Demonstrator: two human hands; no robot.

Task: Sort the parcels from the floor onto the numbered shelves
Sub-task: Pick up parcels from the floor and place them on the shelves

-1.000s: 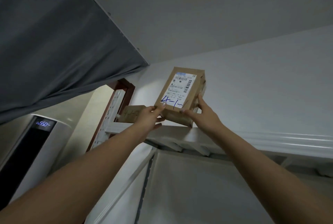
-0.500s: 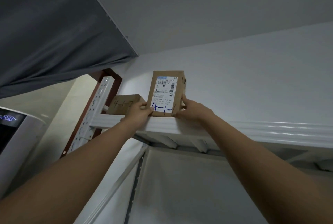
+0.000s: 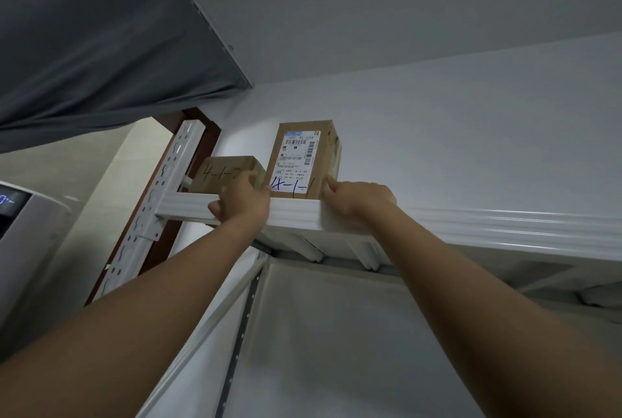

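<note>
high on a white rack's top shelf point(image 3: 471, 225), a brown parcel point(image 3: 303, 158) stands upright on its short end, its printed label and a blue handwritten "4-1-1" facing out. a person reaching up from below holds it at its bottom corners, the left hand point(image 3: 242, 205) curled at the lower left edge and the right hand point(image 3: 356, 198) pinching the lower right edge, both hands lying over the shelf's front beam. just to its left sits a lower box point(image 3: 222, 173) marked "4-1-", its last digit hidden by the left hand, beside the rack's slotted post point(image 3: 161, 202); a grey curtain point(image 3: 101, 30) hangs at upper left.
</note>
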